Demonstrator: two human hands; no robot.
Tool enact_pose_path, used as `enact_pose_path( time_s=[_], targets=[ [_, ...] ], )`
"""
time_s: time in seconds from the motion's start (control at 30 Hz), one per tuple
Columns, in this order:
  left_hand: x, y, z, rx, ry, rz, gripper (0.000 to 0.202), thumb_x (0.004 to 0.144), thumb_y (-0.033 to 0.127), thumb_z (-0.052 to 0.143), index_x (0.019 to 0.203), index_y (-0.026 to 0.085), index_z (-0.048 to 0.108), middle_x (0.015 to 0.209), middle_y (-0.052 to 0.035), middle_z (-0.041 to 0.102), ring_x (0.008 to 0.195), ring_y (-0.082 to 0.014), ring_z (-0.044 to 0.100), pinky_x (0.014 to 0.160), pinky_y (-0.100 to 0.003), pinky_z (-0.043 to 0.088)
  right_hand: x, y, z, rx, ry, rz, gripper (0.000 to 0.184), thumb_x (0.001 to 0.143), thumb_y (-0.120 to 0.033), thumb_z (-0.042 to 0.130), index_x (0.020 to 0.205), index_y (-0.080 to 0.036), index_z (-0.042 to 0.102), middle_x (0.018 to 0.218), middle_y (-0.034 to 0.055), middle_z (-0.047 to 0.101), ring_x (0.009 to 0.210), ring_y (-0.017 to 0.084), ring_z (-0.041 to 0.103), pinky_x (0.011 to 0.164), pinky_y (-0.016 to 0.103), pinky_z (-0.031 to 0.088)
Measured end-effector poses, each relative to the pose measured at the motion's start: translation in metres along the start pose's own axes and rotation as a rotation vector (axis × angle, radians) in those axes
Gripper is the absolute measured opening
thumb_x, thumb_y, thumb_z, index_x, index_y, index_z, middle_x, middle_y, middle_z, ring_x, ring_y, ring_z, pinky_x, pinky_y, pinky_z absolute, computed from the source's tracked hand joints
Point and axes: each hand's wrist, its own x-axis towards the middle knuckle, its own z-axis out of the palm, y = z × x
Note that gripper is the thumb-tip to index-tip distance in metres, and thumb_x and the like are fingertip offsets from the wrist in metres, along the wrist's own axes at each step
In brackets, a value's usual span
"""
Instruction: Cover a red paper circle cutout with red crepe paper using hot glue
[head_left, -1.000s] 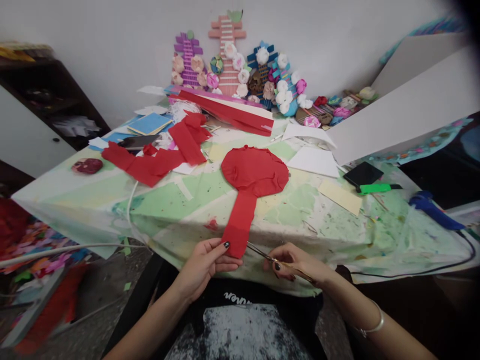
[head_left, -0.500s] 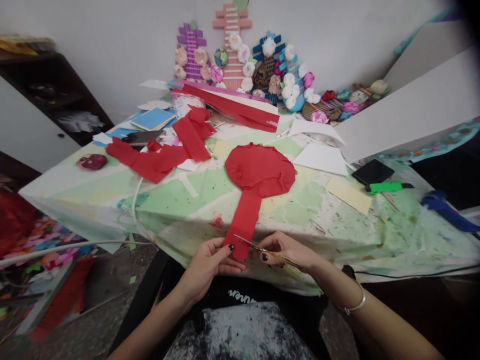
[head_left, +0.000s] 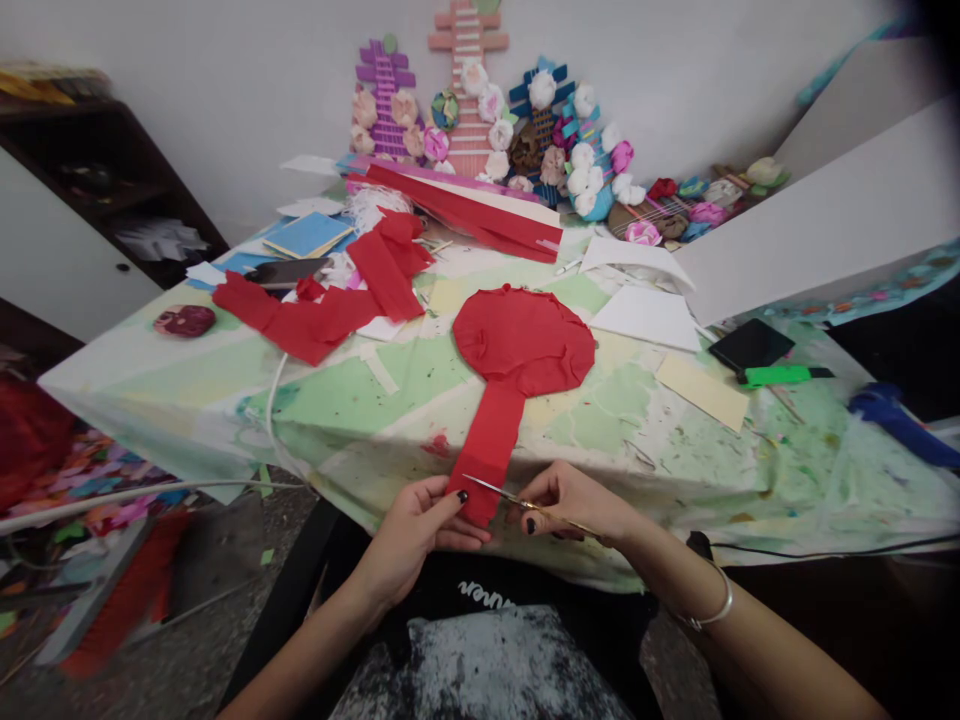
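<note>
A guitar-shaped piece covered in red crepe paper [head_left: 523,340] lies on the table, its round body away from me and its strip-like neck pointing toward me over the table's front edge. My left hand [head_left: 427,517] pinches the near end of the red neck at its left side, thumb on top and fingers beneath. In my right hand [head_left: 570,503] is a pair of scissors [head_left: 517,498], gripped by the handles. The thin blade lies across the neck, pointing left toward my left thumb. Part of the handles is hidden by my fingers.
Red crepe scraps [head_left: 322,320] and blue paper [head_left: 309,236] lie at the left. Decorated paper guitars [head_left: 466,110] lean on the wall. White card pieces [head_left: 646,318], a black phone-like object [head_left: 751,345], a green cutter [head_left: 780,376] and a blue tool [head_left: 892,415] lie at the right.
The scissors' tip has shifted slightly left and down across the red neck. Both hands stay nearly in place; the whole view has shifted a little.
</note>
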Motion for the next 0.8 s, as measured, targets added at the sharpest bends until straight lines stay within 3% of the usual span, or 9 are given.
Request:
enact_pose_path(
  time_s=[0.17, 0.43, 0.67, 0.8],
  targets=[
    [0.0, -0.001, -0.003, 0.002, 0.0, 0.014, 0.029, 0.071, 0.034, 0.075, 0.086, 0.011, 0.065, 0.071, -0.0075, 0.073, 0.058, -0.0161, 0.069, 0.053, -0.021, 0.055, 0.001, 0.011, -0.002, -0.009, 0.031, 0.05, 0.044, 0.069, -0.051, 0.075, 0.085, -0.01, 0.074, 0.039, -0.0083, 0.04, 0.034, 0.004, 0.028, 0.034, 0.021, 0.016],
    [-0.002, 0.0, -0.005, 0.038, -0.031, 0.014, 0.026, 0.073, 0.034, 0.074, 0.084, 0.011, 0.069, 0.07, -0.0079, 0.072, 0.059, -0.0152, 0.068, 0.055, -0.022, 0.055, 0.004, -0.002, 0.009, 0.003, 0.055, -0.013, 0.045, 0.067, -0.052, 0.075, 0.055, -0.012, 0.059, 0.042, -0.009, 0.031, 0.039, 0.002, 0.02, 0.037, 0.02, 0.011],
    [-0.004, 0.001, -0.004, 0.067, -0.033, -0.007, 0.026, 0.071, 0.034, 0.074, 0.082, 0.011, 0.07, 0.065, -0.0079, 0.071, 0.057, -0.0156, 0.067, 0.054, -0.023, 0.054, 0.011, -0.007, 0.013, 0.007, 0.072, 0.052, 0.042, 0.06, -0.051, 0.08, 0.068, -0.01, 0.072, 0.038, -0.008, 0.039, 0.034, 0.002, 0.025, 0.035, 0.02, 0.014],
    [-0.006, 0.005, -0.01, 0.136, -0.085, -0.014, 0.022, 0.073, 0.033, 0.072, 0.08, 0.012, 0.071, 0.067, -0.008, 0.072, 0.056, -0.0146, 0.067, 0.053, -0.021, 0.053, 0.007, -0.004, 0.012, 0.003, 0.074, 0.072, 0.039, 0.062, -0.049, 0.08, 0.063, -0.011, 0.069, 0.034, -0.0074, 0.041, 0.029, 0.003, 0.026, 0.031, 0.02, 0.013]
  ],
)
